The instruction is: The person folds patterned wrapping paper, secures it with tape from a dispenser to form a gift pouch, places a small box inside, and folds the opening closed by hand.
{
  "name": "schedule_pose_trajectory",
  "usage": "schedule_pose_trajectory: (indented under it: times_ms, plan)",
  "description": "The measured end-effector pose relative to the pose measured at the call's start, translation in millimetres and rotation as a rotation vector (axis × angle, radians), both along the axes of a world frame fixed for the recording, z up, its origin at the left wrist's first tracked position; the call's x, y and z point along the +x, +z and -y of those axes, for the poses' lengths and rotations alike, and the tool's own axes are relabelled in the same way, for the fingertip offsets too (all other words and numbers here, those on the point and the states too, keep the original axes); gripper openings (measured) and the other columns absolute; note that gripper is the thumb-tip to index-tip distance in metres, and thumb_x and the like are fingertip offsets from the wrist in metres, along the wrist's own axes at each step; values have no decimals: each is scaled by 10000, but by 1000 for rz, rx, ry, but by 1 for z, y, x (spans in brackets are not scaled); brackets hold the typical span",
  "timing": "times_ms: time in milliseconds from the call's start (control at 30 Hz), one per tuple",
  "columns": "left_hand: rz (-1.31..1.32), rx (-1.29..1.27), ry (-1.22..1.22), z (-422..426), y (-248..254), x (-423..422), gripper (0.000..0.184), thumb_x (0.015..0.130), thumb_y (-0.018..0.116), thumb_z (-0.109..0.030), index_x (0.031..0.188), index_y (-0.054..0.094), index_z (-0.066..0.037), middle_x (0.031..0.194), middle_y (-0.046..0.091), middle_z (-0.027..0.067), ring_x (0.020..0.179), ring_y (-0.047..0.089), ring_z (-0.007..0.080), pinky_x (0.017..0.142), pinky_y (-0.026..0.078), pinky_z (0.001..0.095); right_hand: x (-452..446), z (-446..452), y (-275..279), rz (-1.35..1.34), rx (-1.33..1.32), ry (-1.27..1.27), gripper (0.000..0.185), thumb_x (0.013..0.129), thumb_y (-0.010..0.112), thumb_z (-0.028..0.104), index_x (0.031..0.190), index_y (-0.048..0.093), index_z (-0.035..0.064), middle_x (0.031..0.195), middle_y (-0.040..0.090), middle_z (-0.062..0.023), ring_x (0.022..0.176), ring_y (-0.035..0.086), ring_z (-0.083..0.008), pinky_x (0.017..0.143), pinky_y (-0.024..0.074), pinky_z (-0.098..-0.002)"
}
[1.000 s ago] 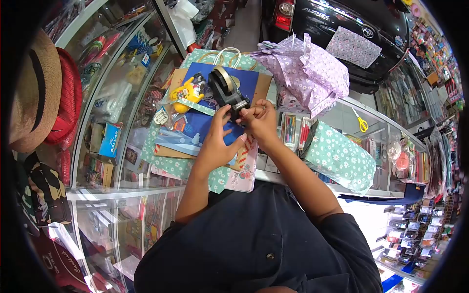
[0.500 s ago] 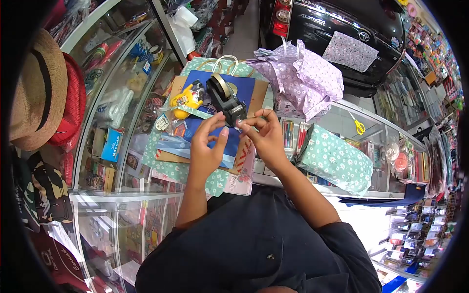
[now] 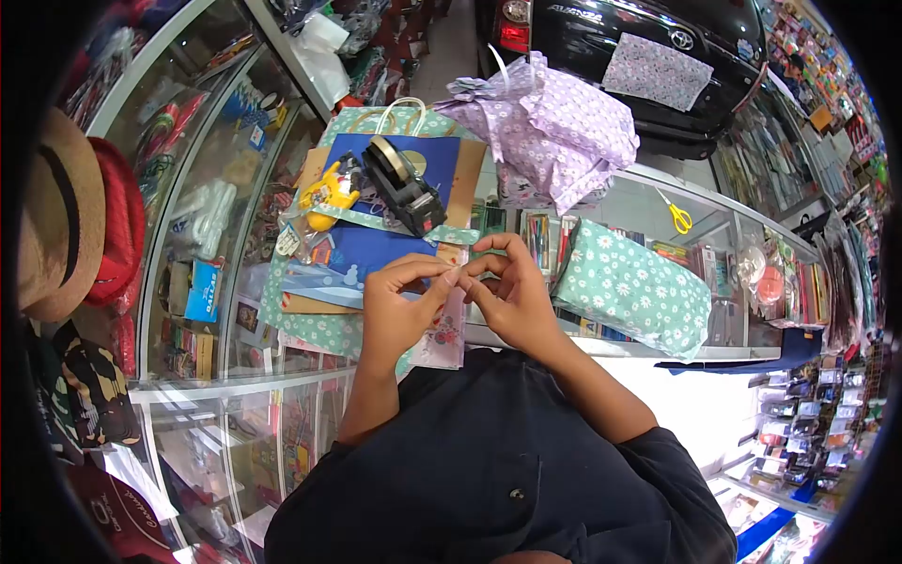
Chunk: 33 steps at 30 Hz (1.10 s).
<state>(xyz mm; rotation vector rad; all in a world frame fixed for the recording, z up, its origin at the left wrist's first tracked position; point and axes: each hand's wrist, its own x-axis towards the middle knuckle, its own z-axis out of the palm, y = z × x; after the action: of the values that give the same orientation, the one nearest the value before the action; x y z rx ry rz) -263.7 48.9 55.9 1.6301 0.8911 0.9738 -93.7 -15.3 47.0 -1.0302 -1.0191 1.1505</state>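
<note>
My left hand (image 3: 402,303) and my right hand (image 3: 512,299) meet at their fingertips in front of my chest, both pinched together. Whatever lies between the fingers is too small to make out. Just beyond them, a black tape dispenser (image 3: 413,199) with a roll of tape (image 3: 390,158) rests on a blue paper bag (image 3: 442,160). A narrow strip of green floral paper (image 3: 458,235) runs past the dispenser's near end, above my fingers. To the left of the dispenser lies a yellow item (image 3: 329,193) in clear plastic.
Right of my hands, a parcel in green daisy paper (image 3: 634,287) sits on the glass counter, with a purple floral wrapped bundle (image 3: 564,127) behind it. Yellow-handled scissors (image 3: 680,219) lie farther right. Hats (image 3: 70,216) hang at the left; a black car (image 3: 648,66) stands beyond.
My hands have come away from the tape dispenser towards my body, and their fingertips have closed together. The view has shifted slightly, so the counter's things appear farther left.
</note>
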Motion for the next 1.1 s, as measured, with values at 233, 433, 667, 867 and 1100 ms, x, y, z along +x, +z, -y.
schedule_pose_trajectory:
  times_ms: [233,433,667,867,1100]
  plan:
    - [21,181,-56,21,8,34,93,876,813,-29,960,793,6,1143,723,135,1053,692,202,870,543,291,37,33,7,-116,-98,-48,459,946,749,-12,1293,450,14,939,732,-93,856,687,-104,713,526,-235]
    - [277,21,-42,40,27,58,100,866,817,-24,963,797,-10,1200,698,146,1171,652,255,982,506,360,72,65,11,-150,-152,-80,503,897,817,6,1298,512,17,980,744,-96,809,653,-82,675,508,-228]
    - [222,-10,-277,71,18,105,125,904,799,-35,1025,792,-4,1308,638,154,1248,603,250,1091,447,386,104,94,11,142,178,-144,263,858,863,68,1109,787,51,1134,747,-91,952,685,-158,723,545,-275]
    - [201,25,-298,79,21,139,120,914,782,-22,1031,790,8,1298,627,157,1255,593,252,1113,443,392,135,113,11,230,180,-228,140,900,798,-3,1038,775,9,1035,748,-108,930,694,-167,765,539,-288]
    - [136,20,-318,88,19,167,118,907,783,-17,1019,797,16,1304,624,145,1248,596,241,1063,468,356,163,133,12,266,133,-277,101,928,790,62,1025,778,38,1018,753,-63,904,689,-140,713,544,-277]
